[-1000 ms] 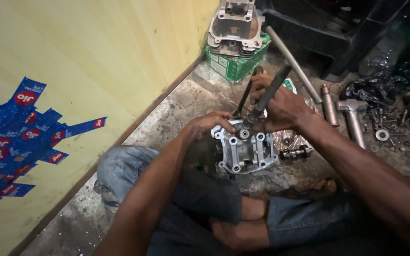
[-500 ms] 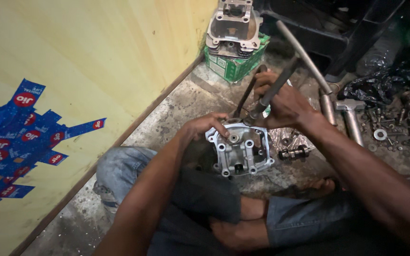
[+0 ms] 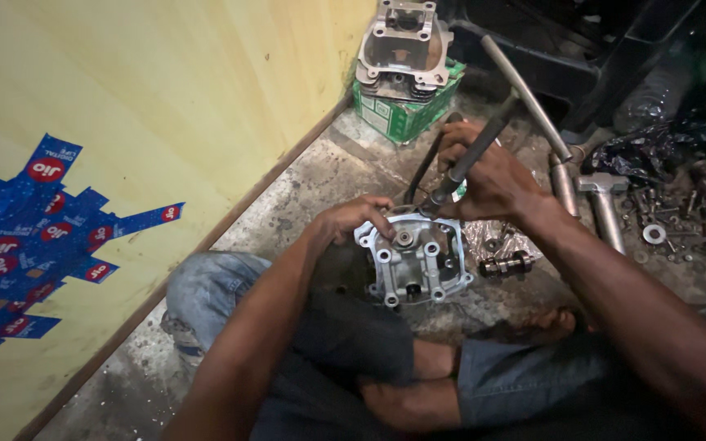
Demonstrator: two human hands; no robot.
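Left hand [image 3: 353,220] clamped on engine head's [image 3: 415,260] left edge; right hand [image 3: 484,181] gripping tool [image 3: 466,167], slanting down-left into head.

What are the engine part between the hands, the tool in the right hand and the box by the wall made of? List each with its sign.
Engine part: looks like cast aluminium, going by its dull pale-grey, matte surface.
Tool: probably steel, a dark smooth round shaft, held by the right hand.
Box: seems cardboard, green printed with flat folded sides.
The left hand steadies the engine part.
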